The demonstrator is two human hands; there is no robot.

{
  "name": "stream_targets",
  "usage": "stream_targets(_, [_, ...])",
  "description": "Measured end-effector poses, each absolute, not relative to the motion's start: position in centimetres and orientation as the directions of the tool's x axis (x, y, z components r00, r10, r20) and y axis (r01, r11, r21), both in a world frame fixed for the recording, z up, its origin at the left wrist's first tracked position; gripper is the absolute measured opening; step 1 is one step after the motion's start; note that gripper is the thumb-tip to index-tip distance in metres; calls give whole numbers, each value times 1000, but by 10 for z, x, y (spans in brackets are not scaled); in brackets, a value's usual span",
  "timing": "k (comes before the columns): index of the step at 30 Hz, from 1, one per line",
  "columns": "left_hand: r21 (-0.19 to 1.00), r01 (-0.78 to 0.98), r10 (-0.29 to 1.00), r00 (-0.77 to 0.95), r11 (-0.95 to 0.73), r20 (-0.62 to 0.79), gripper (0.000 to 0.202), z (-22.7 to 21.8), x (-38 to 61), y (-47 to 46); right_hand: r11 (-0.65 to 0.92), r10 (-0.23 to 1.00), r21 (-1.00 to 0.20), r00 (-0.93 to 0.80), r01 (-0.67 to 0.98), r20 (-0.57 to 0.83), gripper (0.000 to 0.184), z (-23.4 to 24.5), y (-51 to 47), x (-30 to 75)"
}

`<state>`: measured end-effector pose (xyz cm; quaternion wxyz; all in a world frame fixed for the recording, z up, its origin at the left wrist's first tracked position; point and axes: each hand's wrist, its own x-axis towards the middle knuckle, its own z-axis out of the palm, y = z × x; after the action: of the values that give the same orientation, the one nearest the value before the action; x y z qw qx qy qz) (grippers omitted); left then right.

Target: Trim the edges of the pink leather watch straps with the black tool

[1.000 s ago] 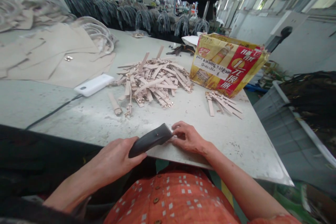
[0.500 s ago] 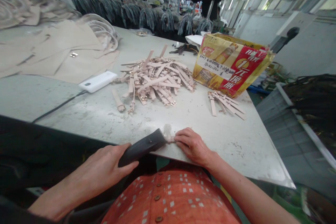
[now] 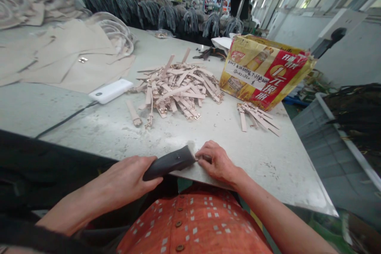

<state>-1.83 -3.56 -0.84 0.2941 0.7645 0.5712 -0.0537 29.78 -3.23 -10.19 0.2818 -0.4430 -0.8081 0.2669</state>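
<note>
My left hand (image 3: 131, 174) is closed round a dark grey tube-shaped tool (image 3: 171, 162), which slants up to the right over the table's front edge. Its blunt far end points at my right hand (image 3: 216, 162). The fingers of that hand are pinched on a small pale strap (image 3: 197, 158), mostly hidden by the fingers and the tool. Beyond both hands lies a heap of pale pink straps with metal buckles (image 3: 181, 91). A smaller pile of similar straps (image 3: 257, 117) lies to the right.
A yellow and red cardboard box (image 3: 264, 71) stands at the back right of the table (image 3: 244, 158). A white device with a black cable (image 3: 111, 90) lies at left, near flat beige pieces (image 3: 77, 47). A grey bin (image 3: 342, 139) stands beyond the right edge.
My left hand and the tool have moved a little right and up, closer to my right hand. Less of the pale strap shows between them.
</note>
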Motion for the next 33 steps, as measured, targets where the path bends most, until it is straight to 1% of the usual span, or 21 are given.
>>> stream_targets(5, [423,891,834,356,-166,-422,32,-14,-21,-29,434,875,-691,-454,578,169,24,-100,-27,300])
stream_targets(8, [417,894,830,354,-166,-430,33,-12,-30,-28,428,877,-690,-451,584,163,24,-100,-28,299])
stream_targets(13, [390,899,838,361,-198,-408,30,-10,-33,-26,440,873,-692,-454,573,178,24,-102,-28,298])
stream_targets(18, [405,892,851,365,-203,-377,27,-16,-14,-23,437,873,-701,-453,564,179,25,-102,-26,299])
stream_targets(23, [454,879,849,347,-146,-399,28,-12,-7,-25,441,880,-693,-428,570,208,16,-105,-25,297])
stream_targets(26, [459,882,853,316,-104,-415,29,-8,-15,-24,443,883,-699,-410,562,230,10,-109,-25,295])
stream_targets(30, [434,895,846,307,-101,-437,30,-6,-22,-25,458,878,-699,-401,550,260,14,-112,-26,293])
stream_targets(33, [419,900,831,324,-123,-452,34,-7,-20,-26,459,878,-692,-405,557,257,17,-111,-27,293])
